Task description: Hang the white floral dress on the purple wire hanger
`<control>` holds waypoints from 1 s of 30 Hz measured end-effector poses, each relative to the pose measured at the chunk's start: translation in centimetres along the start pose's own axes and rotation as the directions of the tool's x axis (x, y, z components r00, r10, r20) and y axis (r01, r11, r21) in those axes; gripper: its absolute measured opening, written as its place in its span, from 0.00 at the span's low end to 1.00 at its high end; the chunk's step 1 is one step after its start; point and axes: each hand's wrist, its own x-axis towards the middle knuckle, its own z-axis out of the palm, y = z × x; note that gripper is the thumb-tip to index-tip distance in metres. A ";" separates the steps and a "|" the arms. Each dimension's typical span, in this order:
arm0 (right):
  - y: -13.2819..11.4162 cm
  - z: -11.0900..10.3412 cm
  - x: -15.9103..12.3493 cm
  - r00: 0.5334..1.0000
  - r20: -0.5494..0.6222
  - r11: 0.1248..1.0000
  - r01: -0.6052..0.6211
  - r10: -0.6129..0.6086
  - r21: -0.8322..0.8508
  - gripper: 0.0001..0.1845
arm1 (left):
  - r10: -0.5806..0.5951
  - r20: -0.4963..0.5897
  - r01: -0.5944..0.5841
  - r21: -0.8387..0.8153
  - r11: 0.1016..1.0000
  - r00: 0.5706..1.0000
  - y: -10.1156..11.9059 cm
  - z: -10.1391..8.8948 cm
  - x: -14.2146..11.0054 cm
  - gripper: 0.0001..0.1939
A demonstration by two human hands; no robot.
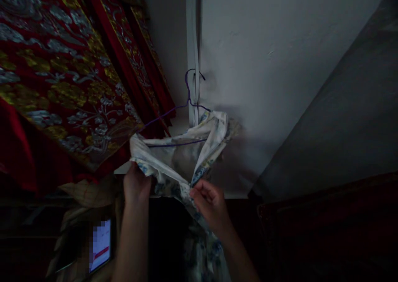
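Observation:
A white garment with a blue flower print [183, 157] hangs on a thin purple wire hanger [189, 104], whose hook catches on a nail by a white wall strip [192, 46]. My left hand [136, 184] is closed on the garment's left shoulder below the hanger's end. My right hand [209, 202] pinches the cloth near the neckline, lower and to the right. The rest of the garment trails down between my forearms into the dark.
Red fabric with gold and silver embroidery [56, 75] hangs at the upper left, close to the hanger. A lit phone screen [100, 244] glows at the lower left. A pale wall [280, 66] fills the right side, with dark furniture [326, 232] below it.

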 end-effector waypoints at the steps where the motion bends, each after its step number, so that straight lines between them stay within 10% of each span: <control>1: 0.1 0.3 -0.6 1.000 -0.010 0.999 -0.023 0.023 0.032 0.17 | -0.019 0.025 0.018 0.031 0.999 1.000 -2.0 -0.3 -1.0 0.13; 7: 1.2 -1.9 -2.8 0.992 -0.049 0.992 -0.116 0.119 0.046 0.17 | -0.083 0.301 0.009 0.239 0.971 0.950 -8.1 -0.2 -5.3 0.10; 15: 3.6 -6.1 -3.4 0.987 -0.150 0.996 -0.066 0.056 -0.061 0.27 | 0.144 0.323 -0.202 0.155 0.967 0.936 -3.2 1.2 -7.7 0.06; 18: 3.5 -5.2 -2.9 0.985 -0.174 1.000 0.006 -0.002 0.022 0.29 | 0.272 0.500 -0.367 0.099 0.925 0.822 -0.2 3.3 -10.7 0.02; 22: 1.7 -3.2 -3.3 0.997 0.077 0.952 -0.053 0.031 0.300 0.37 | 0.269 0.777 -0.573 0.141 0.807 0.569 2.1 5.4 -13.2 0.07; 27: -2.7 -3.0 -2.4 0.926 0.327 0.979 -0.202 0.188 0.011 0.35 | 0.062 0.787 -0.406 0.248 0.879 0.614 1.9 3.9 -11.6 0.15; 30: -5.8 -3.9 -0.7 0.801 0.533 0.961 -0.200 0.272 -0.190 0.27 | -0.180 0.864 -0.184 0.296 0.937 0.471 1.3 1.4 -10.7 0.27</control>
